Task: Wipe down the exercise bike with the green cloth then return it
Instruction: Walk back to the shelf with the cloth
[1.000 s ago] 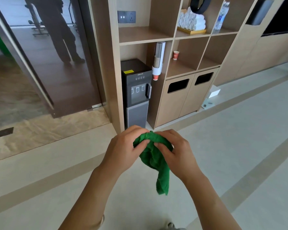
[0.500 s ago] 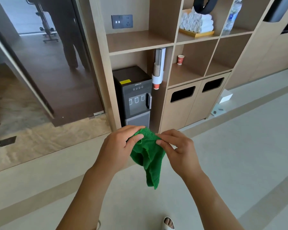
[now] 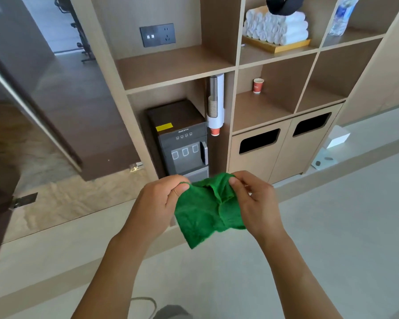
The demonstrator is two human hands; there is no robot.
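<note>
In front of the wooden shelf unit and its dark water dispenser, the left hand pinches one top corner of the green cloth in its fingers while the right hand pinches the other, the cloth hanging spread between them above the floor.

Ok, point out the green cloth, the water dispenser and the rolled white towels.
green cloth (image 3: 203,212): head view, middle of the hanging fabric.
water dispenser (image 3: 184,146): head view, front panel.
rolled white towels (image 3: 276,28): head view, middle of the stack.
</note>
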